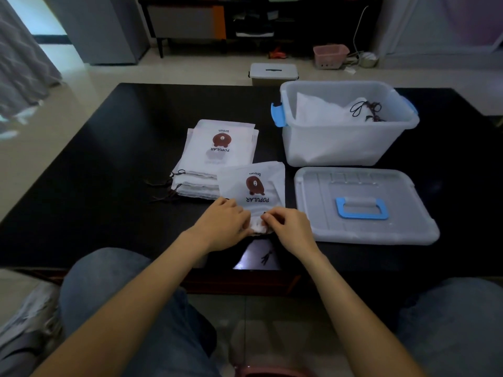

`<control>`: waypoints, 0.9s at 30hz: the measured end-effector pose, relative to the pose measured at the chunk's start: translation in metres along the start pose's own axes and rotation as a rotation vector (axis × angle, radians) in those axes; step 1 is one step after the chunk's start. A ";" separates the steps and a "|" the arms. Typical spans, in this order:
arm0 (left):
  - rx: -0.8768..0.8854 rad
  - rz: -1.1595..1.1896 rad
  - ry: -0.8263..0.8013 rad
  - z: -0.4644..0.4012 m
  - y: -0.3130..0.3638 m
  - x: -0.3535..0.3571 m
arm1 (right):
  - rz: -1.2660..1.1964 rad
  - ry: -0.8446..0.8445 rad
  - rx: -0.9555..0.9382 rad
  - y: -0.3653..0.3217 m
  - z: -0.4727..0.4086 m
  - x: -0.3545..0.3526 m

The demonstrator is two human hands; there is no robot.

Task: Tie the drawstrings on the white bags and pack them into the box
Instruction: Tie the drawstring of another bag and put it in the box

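A small lidded grey bin (273,73) and pink basket (330,56) sit on the floor beyond the black table (109,159).

The white bag (251,186) lying just beyond both hands carries "broun" above a brown bear figure and "POPULAR" below it, all printed upside down as seen from the person. The top bag of the stack (221,144), farther off and to the left of the hands, bears the same two words, likewise upside down.
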State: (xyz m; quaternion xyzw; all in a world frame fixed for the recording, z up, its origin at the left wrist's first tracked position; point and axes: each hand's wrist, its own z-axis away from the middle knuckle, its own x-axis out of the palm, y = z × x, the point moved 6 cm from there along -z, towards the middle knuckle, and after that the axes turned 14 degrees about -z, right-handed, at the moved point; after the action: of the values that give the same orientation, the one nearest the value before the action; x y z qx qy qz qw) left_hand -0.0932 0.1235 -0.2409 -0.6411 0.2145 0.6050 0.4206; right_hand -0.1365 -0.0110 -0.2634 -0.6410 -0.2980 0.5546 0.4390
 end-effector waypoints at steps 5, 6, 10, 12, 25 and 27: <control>0.058 0.038 0.022 0.008 0.001 0.005 | -0.019 0.027 -0.016 0.002 0.003 0.002; 0.066 0.073 0.039 0.010 0.001 0.006 | -0.027 0.036 -0.017 0.002 0.003 0.002; -0.043 0.432 0.114 0.017 -0.010 -0.004 | -0.019 0.056 -0.019 0.002 0.005 0.002; -0.113 0.549 0.192 0.020 -0.018 -0.012 | 0.011 0.051 -0.031 0.000 0.006 0.002; -0.104 0.848 -0.033 0.027 -0.018 -0.033 | -0.520 0.094 0.150 0.005 0.008 0.001; -0.183 1.249 -0.029 0.029 -0.015 -0.029 | -0.657 0.061 0.166 -0.004 0.013 -0.001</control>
State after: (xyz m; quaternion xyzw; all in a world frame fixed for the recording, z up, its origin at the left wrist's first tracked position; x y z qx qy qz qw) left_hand -0.1033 0.1482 -0.2067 -0.4201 0.4901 0.7609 -0.0655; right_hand -0.1493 -0.0073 -0.2590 -0.4891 -0.4294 0.3864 0.6536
